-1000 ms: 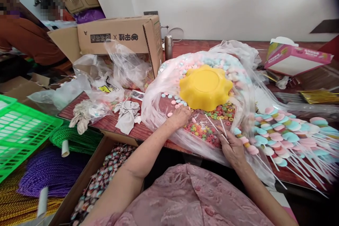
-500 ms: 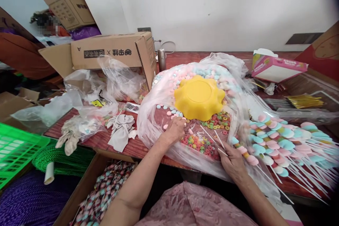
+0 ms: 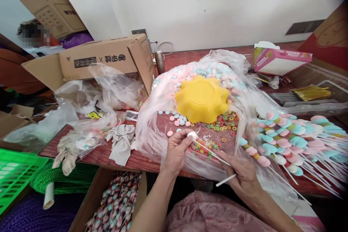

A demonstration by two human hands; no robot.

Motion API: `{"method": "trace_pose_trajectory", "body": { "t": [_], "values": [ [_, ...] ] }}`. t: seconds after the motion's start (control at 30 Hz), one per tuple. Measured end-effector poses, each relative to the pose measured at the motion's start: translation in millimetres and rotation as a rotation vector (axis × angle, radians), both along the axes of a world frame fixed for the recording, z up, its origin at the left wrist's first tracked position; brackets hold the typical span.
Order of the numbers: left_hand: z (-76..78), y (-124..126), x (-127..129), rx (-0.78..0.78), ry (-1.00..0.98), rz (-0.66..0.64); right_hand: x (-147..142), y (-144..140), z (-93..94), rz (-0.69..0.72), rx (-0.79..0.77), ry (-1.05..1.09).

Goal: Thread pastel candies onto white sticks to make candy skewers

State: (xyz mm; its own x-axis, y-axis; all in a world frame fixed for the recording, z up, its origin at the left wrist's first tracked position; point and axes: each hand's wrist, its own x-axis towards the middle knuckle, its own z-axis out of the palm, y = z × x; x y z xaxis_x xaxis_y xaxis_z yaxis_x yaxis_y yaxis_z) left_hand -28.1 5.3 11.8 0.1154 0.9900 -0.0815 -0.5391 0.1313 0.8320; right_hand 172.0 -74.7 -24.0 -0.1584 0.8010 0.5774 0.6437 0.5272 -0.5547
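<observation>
My left hand (image 3: 175, 150) is closed, pinching a pale marshmallow (image 3: 192, 136) between thumb and fingertips. White sticks (image 3: 226, 180) are gripped in my right hand (image 3: 243, 174); the end of one meets the marshmallow, and how far it goes in I cannot tell. Below both hands lies a clear plastic bag (image 3: 152, 139), with loose pink and blue marshmallows (image 3: 182, 119) and colourful ring gummies (image 3: 225, 121) on it. A yellow scalloped bowl (image 3: 202, 98) rests upside down among the sweets. Right of my right hand, finished-looking marshmallow skewers (image 3: 290, 139) lie in a heap.
An open cardboard box (image 3: 103, 56) and a metal flask (image 3: 160, 61) stand at the back. Crumpled cloth (image 3: 121, 143) lies on the left. Below are a carton of wrapped sweets (image 3: 116, 203) and a green basket (image 3: 16, 177). Another person is at far left.
My left hand has picked up a marshmallow from the bag and come towards my right hand. The sticks now point left, one meeting the marshmallow. The camera view has shifted slightly.
</observation>
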Motion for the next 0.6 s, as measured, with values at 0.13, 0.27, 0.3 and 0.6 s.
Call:
{"method": "trace_pose_trajectory", "body": {
  "t": [0.13, 0.27, 0.3, 0.6],
  "values": [
    [-4.8, 3.4, 0.9, -0.027, -0.006, 0.062, 1.1, 2.1, -5.7, -0.068, -0.093, -0.035],
    [-10.6, 5.1, 1.7, 0.017, 0.008, 0.116, -3.6, 4.6, -10.3, -0.077, -0.163, -0.063],
    [-12.5, 4.6, 1.1, 0.031, 0.024, 0.136, -6.4, 5.3, -9.5, -0.072, -0.165, -0.07],
    [-16.1, -8.3, -24.1, 0.451, 0.54, 0.281, -35.7, -2.1, 15.0, -0.058, -0.025, -0.135]
  ]
}}
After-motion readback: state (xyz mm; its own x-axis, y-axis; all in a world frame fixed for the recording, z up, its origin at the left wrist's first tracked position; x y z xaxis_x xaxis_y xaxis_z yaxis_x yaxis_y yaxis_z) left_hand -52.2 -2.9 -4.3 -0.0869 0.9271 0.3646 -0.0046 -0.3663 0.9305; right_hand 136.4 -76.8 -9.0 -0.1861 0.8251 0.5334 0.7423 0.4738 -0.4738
